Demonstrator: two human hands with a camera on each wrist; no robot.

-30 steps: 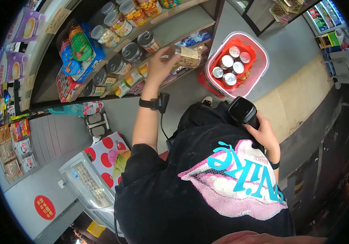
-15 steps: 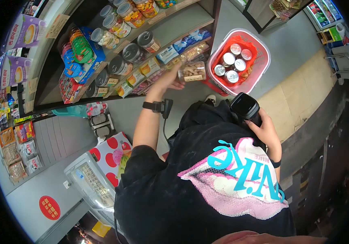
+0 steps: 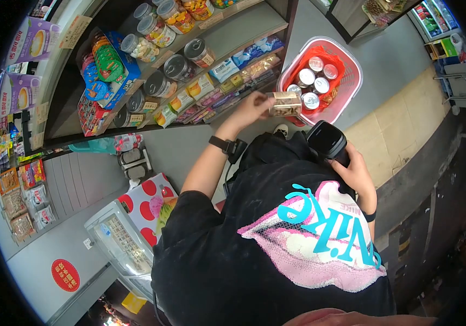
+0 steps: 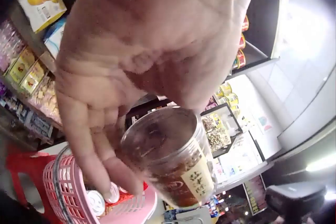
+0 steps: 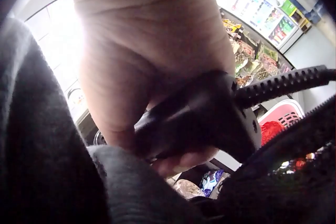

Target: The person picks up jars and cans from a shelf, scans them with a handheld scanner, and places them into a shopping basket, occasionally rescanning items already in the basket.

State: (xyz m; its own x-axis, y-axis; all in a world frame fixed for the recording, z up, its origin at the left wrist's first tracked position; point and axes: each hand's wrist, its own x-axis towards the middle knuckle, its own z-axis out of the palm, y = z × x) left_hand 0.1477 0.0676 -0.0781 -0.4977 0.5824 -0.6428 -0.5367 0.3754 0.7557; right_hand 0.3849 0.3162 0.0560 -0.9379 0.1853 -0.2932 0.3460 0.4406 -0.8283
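In the head view my left hand (image 3: 253, 110) grips a clear plastic jar (image 3: 285, 104) by one end, at the near-left side of the pink basket (image 3: 347, 103). The left wrist view has the jar (image 4: 176, 155) close up, brown pieces inside and a cream label (image 4: 198, 180) on its side. My right hand (image 3: 360, 176) holds a black barcode scanner (image 3: 326, 144) in front of my body. From the right wrist, the scanner's dark body (image 5: 194, 119) and its ribbed cable (image 5: 283, 85) show, with fingers around it.
Silver-topped cans (image 3: 310, 101) stand on a red bag (image 3: 337, 68) inside the basket. Shelves on the left carry dark-lidded jars (image 3: 179, 68), candy jars (image 3: 157, 31) and packets (image 3: 200, 87). A glass-topped freezer (image 3: 121, 242) is at lower left.
My left hand has moved the jar away from the shelf, toward my body and the basket's near-left side, turning it on the way. The right hand and scanner have stayed nearly still.
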